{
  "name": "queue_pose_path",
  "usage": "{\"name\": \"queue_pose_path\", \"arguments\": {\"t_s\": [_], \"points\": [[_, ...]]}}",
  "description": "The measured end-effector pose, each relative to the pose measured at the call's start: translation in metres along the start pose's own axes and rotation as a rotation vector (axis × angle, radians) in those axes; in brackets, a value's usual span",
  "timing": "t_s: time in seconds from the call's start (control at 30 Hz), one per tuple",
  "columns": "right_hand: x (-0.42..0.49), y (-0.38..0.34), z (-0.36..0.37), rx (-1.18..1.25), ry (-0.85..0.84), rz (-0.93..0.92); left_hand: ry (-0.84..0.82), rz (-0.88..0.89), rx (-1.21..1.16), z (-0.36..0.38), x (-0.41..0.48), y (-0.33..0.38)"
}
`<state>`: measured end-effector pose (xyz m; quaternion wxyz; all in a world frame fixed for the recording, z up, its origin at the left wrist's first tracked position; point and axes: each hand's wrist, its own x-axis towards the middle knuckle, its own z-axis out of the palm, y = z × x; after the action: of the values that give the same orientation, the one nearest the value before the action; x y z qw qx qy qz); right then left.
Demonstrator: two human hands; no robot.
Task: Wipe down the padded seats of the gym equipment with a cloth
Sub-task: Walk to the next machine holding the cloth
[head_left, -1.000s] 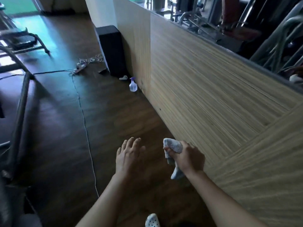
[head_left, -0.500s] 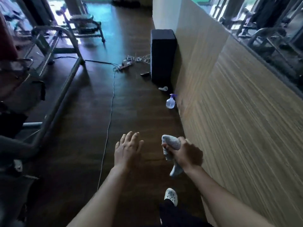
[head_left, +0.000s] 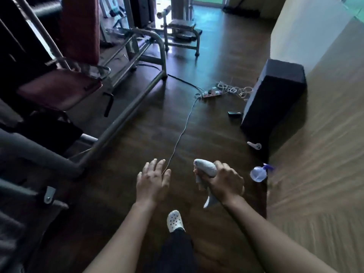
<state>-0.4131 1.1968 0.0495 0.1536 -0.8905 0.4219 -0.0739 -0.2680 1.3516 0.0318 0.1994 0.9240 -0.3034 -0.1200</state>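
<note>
floor (head_left: 149, 146): wood | on it: spray bottle (head_left: 258, 173), power strip (head_left: 211, 94), speaker (head_left: 271, 103)

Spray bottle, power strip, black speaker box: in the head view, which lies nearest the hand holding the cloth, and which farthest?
From the right hand:
1. Spray bottle, just to its right, by the wooden wall.
2. Black speaker box, farther ahead on the right.
3. Power strip, farthest, ahead on the floor.

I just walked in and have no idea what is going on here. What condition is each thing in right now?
Left hand: open, empty, fingers spread.
Right hand: closed around the cloth.
Cloth: bunched up, held in the air.
Spray bottle: on the floor by the wooden wall, untouched.
Red padded seat: unoccupied, not being wiped yet.
Power strip: on the floor, cables plugged in.
White shoe: worn, on the floor.
</note>
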Motion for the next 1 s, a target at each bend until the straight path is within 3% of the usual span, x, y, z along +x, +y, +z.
{"name": "queue_pose_path", "arguments": {"t_s": [0.5, 0.7, 1.0], "points": [[0.378, -0.141, 0.049, -0.021, -0.111, -0.173, 0.067, -0.159, 0.048, -0.054, 0.357, -0.032], [0.523, -0.216, 0.077, -0.090, -0.219, -0.403, 0.211, -0.307, 0.021, -0.077, 0.482, -0.060], [0.670, -0.364, 0.121, -0.054, -0.306, -0.703, 0.367, -0.640, -0.068, -0.125, 0.586, -0.123]]}}
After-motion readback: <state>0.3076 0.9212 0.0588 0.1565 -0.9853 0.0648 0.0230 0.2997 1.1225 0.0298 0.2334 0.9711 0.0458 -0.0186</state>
